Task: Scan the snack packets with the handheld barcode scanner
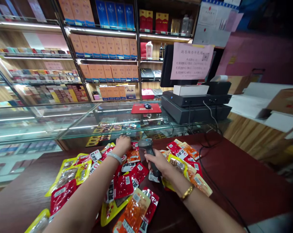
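My right hand [157, 161] is wrapped around the handle of a dark barcode scanner [146, 142], its head pointing away over the packets. At the far edge of the pile, my left hand [123, 144] has its fingers curled downward; its back hides whatever they grip. Close by lies an orange snack packet [133, 156]. Shiny red snack packets [123, 186] and yellow-edged ones [69, 174] spread beneath and around my left forearm. An orange packet [134, 210] lies nearest to me. Right of the scanner is another heap, with a yellow-edged packet [178, 165] on it.
The dark red tabletop [233, 174] carries a black cable [215, 184] at right. Beyond stands a glass counter [81, 121] with a mouse [147, 106] on a red pad. A monitor [168, 68] and black cash drawer [197, 111] are at right. Boxed goods [103, 47] line the back shelves.
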A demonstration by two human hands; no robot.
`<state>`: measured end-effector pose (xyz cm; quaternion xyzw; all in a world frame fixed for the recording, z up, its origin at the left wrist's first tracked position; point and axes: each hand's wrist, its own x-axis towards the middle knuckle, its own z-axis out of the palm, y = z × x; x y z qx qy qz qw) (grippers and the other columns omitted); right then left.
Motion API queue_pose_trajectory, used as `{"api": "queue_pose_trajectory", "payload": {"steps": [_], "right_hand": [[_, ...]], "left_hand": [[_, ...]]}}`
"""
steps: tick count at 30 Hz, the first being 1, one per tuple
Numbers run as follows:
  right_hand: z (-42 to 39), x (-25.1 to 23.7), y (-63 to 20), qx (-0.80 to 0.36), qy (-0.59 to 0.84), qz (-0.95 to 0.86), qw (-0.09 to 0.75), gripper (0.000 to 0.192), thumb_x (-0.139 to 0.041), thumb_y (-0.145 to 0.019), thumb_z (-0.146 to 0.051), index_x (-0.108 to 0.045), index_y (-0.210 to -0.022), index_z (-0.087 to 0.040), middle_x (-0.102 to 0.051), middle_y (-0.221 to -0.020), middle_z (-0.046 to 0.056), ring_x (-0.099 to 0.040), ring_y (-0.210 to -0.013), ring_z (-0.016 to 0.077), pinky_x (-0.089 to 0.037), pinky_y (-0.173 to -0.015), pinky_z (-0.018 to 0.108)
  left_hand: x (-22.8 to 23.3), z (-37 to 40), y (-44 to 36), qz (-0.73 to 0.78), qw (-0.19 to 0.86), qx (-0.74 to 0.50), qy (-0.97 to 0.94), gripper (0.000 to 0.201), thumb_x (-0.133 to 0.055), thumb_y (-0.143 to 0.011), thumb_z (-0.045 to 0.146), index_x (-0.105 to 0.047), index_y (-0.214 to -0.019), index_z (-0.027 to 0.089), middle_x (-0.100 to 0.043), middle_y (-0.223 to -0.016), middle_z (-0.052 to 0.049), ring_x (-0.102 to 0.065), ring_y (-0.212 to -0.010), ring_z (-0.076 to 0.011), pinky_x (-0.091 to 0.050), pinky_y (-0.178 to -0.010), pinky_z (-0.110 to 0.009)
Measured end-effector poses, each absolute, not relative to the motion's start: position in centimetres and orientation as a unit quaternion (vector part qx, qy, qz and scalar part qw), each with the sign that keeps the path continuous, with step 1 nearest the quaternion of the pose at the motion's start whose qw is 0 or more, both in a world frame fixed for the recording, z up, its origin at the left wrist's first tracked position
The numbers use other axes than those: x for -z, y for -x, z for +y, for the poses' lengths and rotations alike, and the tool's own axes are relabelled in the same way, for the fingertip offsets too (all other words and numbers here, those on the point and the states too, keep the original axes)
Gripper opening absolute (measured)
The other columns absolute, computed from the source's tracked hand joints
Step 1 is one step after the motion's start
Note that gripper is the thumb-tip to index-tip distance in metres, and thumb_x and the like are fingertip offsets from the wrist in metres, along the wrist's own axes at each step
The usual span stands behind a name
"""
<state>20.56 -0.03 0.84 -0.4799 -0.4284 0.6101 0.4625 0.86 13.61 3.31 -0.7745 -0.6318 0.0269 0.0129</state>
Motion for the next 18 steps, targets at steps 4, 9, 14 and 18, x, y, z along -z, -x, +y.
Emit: {"api": "queue_pose_trajectory", "payload": {"steps": [4,9,14,18], "right_hand": [[-1.0,-0.6,-21.1,-0.617,0.473,-0.419,0.469,0.042,-0.077,-0.076,-0.046,-0.058,-0.104,-0.021,-0.060,-0.063,-0.009,-0.052,-0.039,0.0101,-0.040,-0.037,0.023],[-2.6,-0.5,-22.6,-0.614,0.474,-0.408,0.481,0.043,-0.078,-0.075,-0.049,-0.057,-0.101,-0.021,-0.059,-0.064,-0.009,-0.052,-0.041,0.0098,-0.042,-0.037,0.023],[-3.9,-1.1,-25.8,-0.596,0.479,-0.414,0.494,0.041,-0.078,-0.073,-0.049,-0.055,-0.093,-0.021,-0.059,-0.062,-0.009,-0.050,-0.042,0.0086,-0.040,-0.038,0.021],[-4.7,-2.2,-27.8,-0.575,0.477,-0.431,0.506,0.046,-0.078,-0.072,-0.053,-0.053,-0.095,-0.023,-0.057,-0.056,-0.010,-0.048,-0.040,0.0095,-0.039,-0.039,0.021]], "left_hand": [[-3.9,11.5,-0.9,-0.629,0.035,-0.022,0.776,0.067,-0.084,-0.076,0.053,-0.067,-0.129,0.015,-0.065,-0.137,-0.024,-0.056,-0.134,-0.0392,-0.047,-0.105,-0.046],[-4.7,8.3,-0.9,-0.603,0.067,0.002,0.795,0.060,-0.081,-0.080,0.051,-0.067,-0.123,0.012,-0.069,-0.127,-0.026,-0.057,-0.131,-0.0406,-0.042,-0.109,-0.047],[-6.6,6.2,-1.4,-0.619,0.014,0.042,0.784,0.043,-0.069,-0.094,0.041,-0.061,-0.126,0.014,-0.076,-0.114,-0.023,-0.071,-0.113,-0.0376,-0.048,-0.099,-0.045],[-7.1,4.5,-3.6,-0.663,-0.097,0.190,0.717,0.043,-0.066,-0.097,0.043,-0.055,-0.129,0.017,-0.078,-0.109,-0.017,-0.076,-0.102,-0.0324,-0.054,-0.084,-0.038]]}}
